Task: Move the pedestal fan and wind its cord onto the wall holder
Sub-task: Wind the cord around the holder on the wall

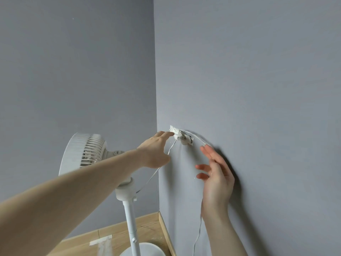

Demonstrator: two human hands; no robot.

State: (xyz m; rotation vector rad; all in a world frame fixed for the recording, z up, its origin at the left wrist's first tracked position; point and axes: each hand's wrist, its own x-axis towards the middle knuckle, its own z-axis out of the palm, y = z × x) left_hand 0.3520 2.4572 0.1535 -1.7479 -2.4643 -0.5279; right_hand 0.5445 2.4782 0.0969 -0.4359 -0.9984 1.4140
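Note:
The white pedestal fan point(83, 150) stands in the room corner on its pole point(131, 218) and round base point(145, 250). A small white wall holder point(181, 137) is fixed to the right-hand wall. The thin white cord point(171, 148) rises from the fan neck to the holder, loops over it, and runs right into my right hand point(215, 174). That hand holds the cord by its upper fingers close to the wall, the other fingers spread loosely. Below the wrist, the cord hangs down the wall. My left hand point(156, 150) reaches across the fan, straight fingertips touching the holder's left end.
Two grey walls meet in a corner point(156, 89) just left of the holder. Wooden floor point(147, 228) with a wooden skirting strip shows below. A strip of white tape point(101, 242) is stuck on the floor left of the fan base.

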